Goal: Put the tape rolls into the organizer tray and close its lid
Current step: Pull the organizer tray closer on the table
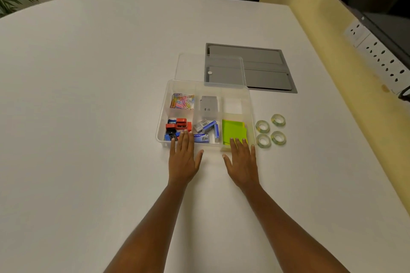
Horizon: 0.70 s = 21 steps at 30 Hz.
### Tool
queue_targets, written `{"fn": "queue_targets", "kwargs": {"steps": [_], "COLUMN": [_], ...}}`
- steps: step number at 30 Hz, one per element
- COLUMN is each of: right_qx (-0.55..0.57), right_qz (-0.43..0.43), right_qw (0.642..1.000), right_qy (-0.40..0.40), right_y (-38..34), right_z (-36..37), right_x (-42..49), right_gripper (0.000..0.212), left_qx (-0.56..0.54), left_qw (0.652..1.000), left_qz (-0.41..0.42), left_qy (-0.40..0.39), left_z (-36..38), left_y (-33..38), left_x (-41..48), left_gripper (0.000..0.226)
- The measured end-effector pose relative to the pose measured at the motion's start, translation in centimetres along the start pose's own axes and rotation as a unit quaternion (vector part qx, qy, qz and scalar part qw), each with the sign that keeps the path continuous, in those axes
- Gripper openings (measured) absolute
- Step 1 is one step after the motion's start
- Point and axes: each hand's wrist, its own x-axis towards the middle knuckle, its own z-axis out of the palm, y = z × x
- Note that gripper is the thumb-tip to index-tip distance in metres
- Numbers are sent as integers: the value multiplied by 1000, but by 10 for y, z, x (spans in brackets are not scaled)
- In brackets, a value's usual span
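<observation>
Both hands, left (183, 157) and right (241, 163), lie flat with each grip spread and empty by the clear plastic organizer tray (163, 104), so nothing has started: next, pick up the four clear tape rolls (271, 132) alongside.

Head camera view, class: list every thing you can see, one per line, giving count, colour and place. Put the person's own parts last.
Clear plastic organizer tray: one, centre of white table.
Clear lid: one, behind the tray.
Tape rolls: four, clear, right of the tray.
Paper clips: many, multicoloured, back left compartment.
Sharpeners: several, red, blue and black, front left.
Staple boxes: several, blue and grey, front middle.
Sticky notes: green pad, front right.
Grey hatch: one, set in the table.
Left hand, right hand: flat, open, at the tray's front edge.
</observation>
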Motion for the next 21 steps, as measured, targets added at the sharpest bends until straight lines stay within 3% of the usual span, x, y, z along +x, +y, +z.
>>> {"fn": "queue_targets", "kwargs": {"steps": [6, 9, 11, 17, 19, 21], "right_qx": [10, 22, 43, 113, 157, 182], "right_qz": [-5, -2, 1, 52, 105, 154], "right_qw": [1000, 999, 997, 979, 971, 966], "right_qy": [24, 45, 71, 160, 143, 99], "right_y": [1, -1, -2, 8, 13, 18], "right_z": [1, -1, -3, -20, -28, -33], "right_x": [-1, 0, 2, 22, 33, 42], "right_gripper": [55, 50, 45, 40, 42, 46], "left_qx": [3, -5, -27, -64, -40, -6], "left_qw": [1000, 1000, 1000, 996, 997, 998], "left_qz": [-1, 3, 6, -23, -45, -60], "left_qy": [10, 10, 13, 55, 39, 17], "left_z": [2, -1, -7, -36, -37, -37], "left_y": [-1, 0, -2, -11, -21, -29], "left_x": [1, 0, 4, 34, 47, 60], "left_gripper": [65, 94, 99, 75, 57, 57]}}
